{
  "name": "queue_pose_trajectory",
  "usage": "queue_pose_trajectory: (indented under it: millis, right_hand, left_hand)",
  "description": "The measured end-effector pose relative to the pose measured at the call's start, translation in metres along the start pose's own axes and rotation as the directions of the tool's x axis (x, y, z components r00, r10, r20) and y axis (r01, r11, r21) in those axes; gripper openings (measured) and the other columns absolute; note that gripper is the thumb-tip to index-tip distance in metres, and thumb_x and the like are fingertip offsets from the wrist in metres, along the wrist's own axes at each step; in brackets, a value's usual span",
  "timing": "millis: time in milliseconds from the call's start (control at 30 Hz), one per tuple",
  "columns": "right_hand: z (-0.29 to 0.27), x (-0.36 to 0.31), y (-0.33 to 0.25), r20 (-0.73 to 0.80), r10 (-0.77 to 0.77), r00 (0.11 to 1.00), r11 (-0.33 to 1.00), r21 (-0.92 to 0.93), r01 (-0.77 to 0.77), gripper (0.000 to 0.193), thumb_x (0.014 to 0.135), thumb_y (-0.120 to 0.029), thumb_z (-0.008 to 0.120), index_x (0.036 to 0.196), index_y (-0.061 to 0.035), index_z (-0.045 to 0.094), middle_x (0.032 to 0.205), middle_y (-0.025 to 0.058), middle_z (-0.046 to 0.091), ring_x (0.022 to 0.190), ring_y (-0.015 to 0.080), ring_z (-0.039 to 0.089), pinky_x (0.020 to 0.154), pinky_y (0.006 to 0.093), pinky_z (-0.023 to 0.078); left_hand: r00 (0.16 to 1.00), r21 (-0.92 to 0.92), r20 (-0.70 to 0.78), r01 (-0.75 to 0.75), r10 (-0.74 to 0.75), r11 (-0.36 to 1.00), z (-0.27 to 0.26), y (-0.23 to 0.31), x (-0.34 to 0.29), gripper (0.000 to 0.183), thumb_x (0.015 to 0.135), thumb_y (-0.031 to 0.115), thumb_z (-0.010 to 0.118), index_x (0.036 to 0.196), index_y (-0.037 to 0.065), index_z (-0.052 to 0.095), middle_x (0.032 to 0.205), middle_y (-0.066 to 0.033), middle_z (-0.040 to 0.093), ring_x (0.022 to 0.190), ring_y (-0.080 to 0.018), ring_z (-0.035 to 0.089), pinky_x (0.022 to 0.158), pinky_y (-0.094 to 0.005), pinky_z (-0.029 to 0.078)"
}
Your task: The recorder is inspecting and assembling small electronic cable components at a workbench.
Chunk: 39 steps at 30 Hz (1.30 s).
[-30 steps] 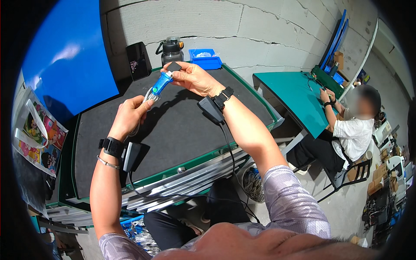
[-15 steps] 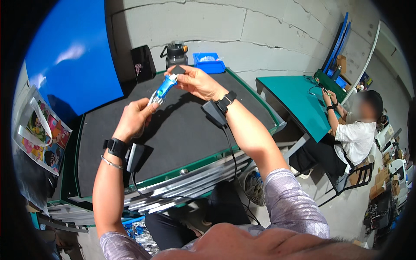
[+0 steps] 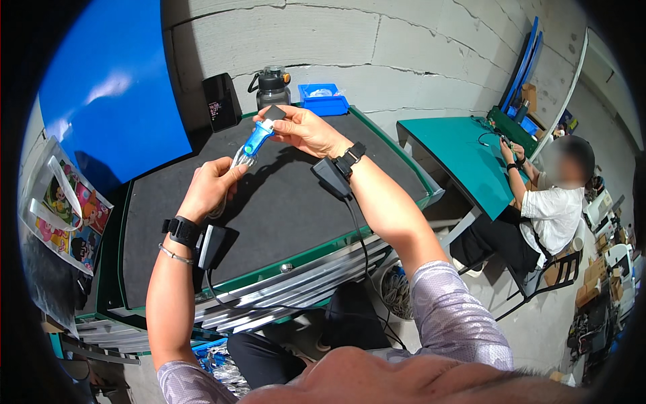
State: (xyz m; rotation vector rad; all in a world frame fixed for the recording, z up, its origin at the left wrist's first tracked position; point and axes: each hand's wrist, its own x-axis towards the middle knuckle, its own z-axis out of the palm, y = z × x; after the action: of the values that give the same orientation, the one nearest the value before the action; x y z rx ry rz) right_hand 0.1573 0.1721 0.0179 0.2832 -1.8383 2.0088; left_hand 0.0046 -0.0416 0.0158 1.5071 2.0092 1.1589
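Observation:
My left hand [image 3: 210,186] is closed, pinching a bundle of light grey cable [image 3: 241,159] at the lower end of a blue connector piece [image 3: 257,139] with a green spot on it. At its upper end the piece turns white, and there my right hand [image 3: 306,131] is closed on it. A small dark square piece [image 3: 274,113] stands out above the right fingers; whether it joins the connector I cannot tell. Both hands are above the black mat of the bench [image 3: 269,222]. Part of the cable is hidden under my left hand.
Along the back stand a dark phone [image 3: 222,101], a bottle [image 3: 272,87] and a blue bin [image 3: 324,101]. A bucket of cables [image 3: 397,291] is below the bench's front edge. To the right, a person [image 3: 548,202] sits at a green table [image 3: 457,151]. Straps and cords hang from both wrists.
The connector is tilted slightly differently, and more grey cable shows beside my left fingers. The phone's screen has lit up. Both hands keep their hold.

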Motion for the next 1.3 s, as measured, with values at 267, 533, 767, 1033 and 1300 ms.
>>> queue_pose_trajectory:
  millis: [267, 533, 767, 1033, 1300]
  right_hand:
    - [0.006, -0.001, 0.000, 0.007, 0.045, 0.999, 0.996, -0.079, -0.044, 0.041, 0.094, -0.022, 0.065, 0.131, -0.0077, 0.055, 0.128, 0.0042, 0.059, 0.119, 0.0148, 0.055, 0.104, 0.0333, 0.044]
    - [0.010, -0.002, -0.002, -0.006, 0.064, 0.998, 0.996, -0.065, -0.064, 0.042, 0.093, -0.021, 0.066, 0.131, -0.0069, 0.055, 0.128, 0.0042, 0.060, 0.120, 0.0151, 0.055, 0.105, 0.0338, 0.044]
    - [0.008, -0.002, -0.003, -0.006, 0.071, 0.997, 0.992, -0.107, -0.071, 0.042, 0.093, -0.020, 0.067, 0.131, -0.0062, 0.055, 0.128, 0.0048, 0.060, 0.119, 0.0149, 0.056, 0.105, 0.0336, 0.045]
    - [0.013, -0.003, 0.001, -0.074, 0.120, 0.990, 0.973, -0.191, -0.133, 0.042, 0.094, -0.027, 0.065, 0.130, -0.0069, 0.056, 0.129, 0.0048, 0.060, 0.117, 0.0145, 0.057, 0.100, 0.0330, 0.047]
    - [0.014, -0.001, 0.004, -0.032, 0.061, 0.998, 0.997, -0.047, -0.063, 0.048, 0.099, -0.040, 0.054, 0.132, -0.0052, 0.055, 0.131, 0.0097, 0.059, 0.115, 0.0176, 0.057, 0.097, 0.0326, 0.047]
  left_hand:
    - [0.991, -0.170, 0.130, -0.019, 0.042, 0.985, 0.004, -0.004, -0.001, 0.034, 0.095, 0.037, 0.061, 0.092, 0.003, 0.061, 0.066, -0.0005, 0.057, 0.056, -0.0082, 0.054, 0.052, -0.0254, 0.043]
    - [0.995, -0.115, 0.079, -0.055, 0.064, 0.992, 0.004, -0.001, -0.003, 0.036, 0.097, 0.039, 0.058, 0.088, 0.004, 0.059, 0.064, 0.0003, 0.054, 0.054, -0.0075, 0.052, 0.049, -0.0253, 0.041]
    - [0.997, -0.029, 0.030, -0.077, 0.078, 0.997, 0.003, 0.004, -0.004, 0.037, 0.097, 0.039, 0.058, 0.085, 0.004, 0.060, 0.059, -0.0002, 0.053, 0.050, -0.0081, 0.050, 0.046, -0.0272, 0.039]
    - [0.997, -0.076, 0.064, -0.029, 0.034, 0.997, 0.004, -0.002, -0.002, 0.038, 0.097, 0.039, 0.058, 0.084, 0.004, 0.060, 0.060, 0.0004, 0.053, 0.050, -0.0079, 0.050, 0.047, -0.0267, 0.039]
    - [0.998, -0.114, 0.053, -0.013, 0.019, 0.993, 0.002, -0.005, -0.001, 0.038, 0.097, 0.040, 0.058, 0.084, 0.004, 0.060, 0.061, 0.0009, 0.053, 0.050, -0.0077, 0.049, 0.047, -0.0269, 0.038]
